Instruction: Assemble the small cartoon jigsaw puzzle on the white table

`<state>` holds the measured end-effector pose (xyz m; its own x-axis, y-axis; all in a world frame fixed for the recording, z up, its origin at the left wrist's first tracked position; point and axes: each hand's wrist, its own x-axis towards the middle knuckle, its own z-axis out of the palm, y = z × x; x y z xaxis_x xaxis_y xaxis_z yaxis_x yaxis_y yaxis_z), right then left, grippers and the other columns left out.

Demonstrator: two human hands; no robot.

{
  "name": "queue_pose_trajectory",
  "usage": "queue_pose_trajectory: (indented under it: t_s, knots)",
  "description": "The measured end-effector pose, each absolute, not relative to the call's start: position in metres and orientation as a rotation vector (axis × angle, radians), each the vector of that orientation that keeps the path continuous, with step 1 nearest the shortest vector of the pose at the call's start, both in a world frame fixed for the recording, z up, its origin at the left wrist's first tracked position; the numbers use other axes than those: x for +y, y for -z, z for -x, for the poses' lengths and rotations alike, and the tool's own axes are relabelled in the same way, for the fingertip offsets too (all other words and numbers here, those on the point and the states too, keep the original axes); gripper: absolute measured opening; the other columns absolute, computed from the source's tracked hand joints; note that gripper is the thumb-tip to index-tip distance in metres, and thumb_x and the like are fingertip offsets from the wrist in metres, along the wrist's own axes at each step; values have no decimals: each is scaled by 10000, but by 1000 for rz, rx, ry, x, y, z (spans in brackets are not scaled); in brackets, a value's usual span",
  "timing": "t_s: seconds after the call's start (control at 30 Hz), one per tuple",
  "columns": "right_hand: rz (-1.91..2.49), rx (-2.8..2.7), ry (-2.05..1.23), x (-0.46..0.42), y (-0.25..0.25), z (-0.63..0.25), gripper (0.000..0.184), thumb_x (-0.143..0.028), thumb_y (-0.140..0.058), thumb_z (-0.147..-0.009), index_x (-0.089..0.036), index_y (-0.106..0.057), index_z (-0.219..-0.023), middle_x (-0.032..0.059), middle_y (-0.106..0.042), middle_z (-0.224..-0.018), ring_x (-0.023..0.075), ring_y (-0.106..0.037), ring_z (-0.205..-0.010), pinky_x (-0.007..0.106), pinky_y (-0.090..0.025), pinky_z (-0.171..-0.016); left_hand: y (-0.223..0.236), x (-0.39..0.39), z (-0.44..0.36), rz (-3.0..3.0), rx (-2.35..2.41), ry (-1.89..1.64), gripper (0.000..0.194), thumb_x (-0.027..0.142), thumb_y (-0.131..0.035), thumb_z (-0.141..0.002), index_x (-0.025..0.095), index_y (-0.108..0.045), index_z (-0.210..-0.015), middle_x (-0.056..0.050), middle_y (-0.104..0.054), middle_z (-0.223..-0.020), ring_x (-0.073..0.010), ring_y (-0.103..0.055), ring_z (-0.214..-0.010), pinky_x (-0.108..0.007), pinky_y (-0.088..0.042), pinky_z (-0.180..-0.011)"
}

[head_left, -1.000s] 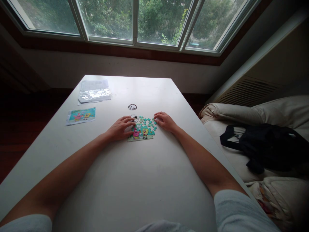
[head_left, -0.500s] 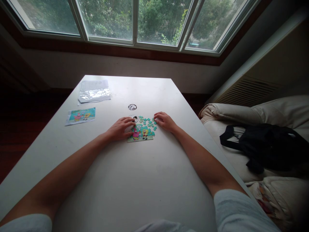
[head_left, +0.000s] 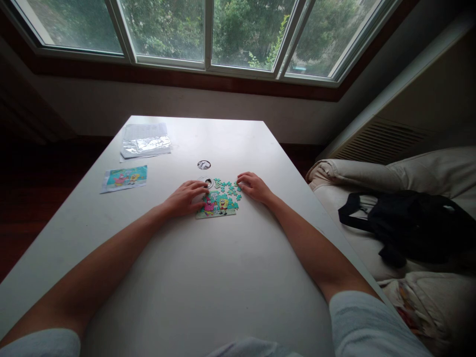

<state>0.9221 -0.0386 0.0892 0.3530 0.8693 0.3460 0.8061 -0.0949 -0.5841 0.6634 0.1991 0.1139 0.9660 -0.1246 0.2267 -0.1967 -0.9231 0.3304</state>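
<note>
A partly joined jigsaw puzzle [head_left: 216, 206] with cartoon figures lies flat on the white table [head_left: 223, 277]. Its lower rows fit together, while several loose turquoise puzzle pieces [head_left: 231, 189] are scattered along its upper right. My left hand [head_left: 186, 197] rests at the puzzle's left edge, thumb and fingers apart, fingertips by the upper left corner. On the other side, my right hand [head_left: 254, 186] lies on the table with its fingers loosely bent, fingertips touching or close beside the rightmost loose pieces. Nothing shows gripped in either hand.
Just beyond the puzzle is a round hole with a metal rim [head_left: 208, 182], and past it a round disc [head_left: 204, 165]. A printed picture card [head_left: 124, 179] and a clear plastic bag [head_left: 146, 141] lie at left. A black bag [head_left: 416, 225] sits on the cream sofa [head_left: 357, 173].
</note>
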Motion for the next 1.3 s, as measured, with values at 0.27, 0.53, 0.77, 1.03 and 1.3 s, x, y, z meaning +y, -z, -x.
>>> queue_pose_trajectory:
  t_s: [0.27,0.53,0.77,1.03,1.3]
  knots:
    - [1901,-1467,-107,-38,-90,-921,168,-246,-612,-879,-257,-739,-989,67,-673,-1196,264,-598,-1149,476,-457,-1048,-113,203,-664,-2755,-74,-420,309,357,-479,-995,288,-668,-1230,-46,-604,-1410,-257,-525,-1307,-463,-417,-1117]
    - [1882,-1482,-112,-40,-92,-922,180,-255,-612,-880,-255,-740,-1006,71,-680,-1192,260,-603,-1143,477,-470,-1034,-113,250,-659,-2730,207,-501,295,225,-489,-906,259,-744,-1052,-52,-678,-1231,-270,-573,-1154,-466,-469,-1039]
    - [1916,-1490,-78,-39,-91,-920,181,-274,-611,-899,-257,-733,-1031,74,-674,-1203,268,-596,-1151,488,-473,-1035,-115,278,-651,-2704,207,-381,308,268,-541,-841,261,-763,-1053,-66,-669,-1235,-276,-561,-1133,-466,-451,-1061]
    - [1960,-1703,48,-31,-94,-900,280,-310,-585,-958,-291,-708,-1209,76,-679,-1265,274,-576,-1196,464,-459,-1035,-114,273,-649,-2680,108,-327,338,327,-566,-843,290,-735,-1134,-38,-621,-1347,-270,-522,-1258,-449,-389,-1135]
    - [1853,-1733,16,-29,-96,-896,180,-275,-583,-960,-278,-752,-1022,40,-741,-1152,243,-626,-1110,433,-468,-1007,-112,265,-652,-2659,67,-325,337,362,-564,-868,290,-717,-1160,-42,-596,-1389,-272,-497,-1307,-451,-380,-1158]
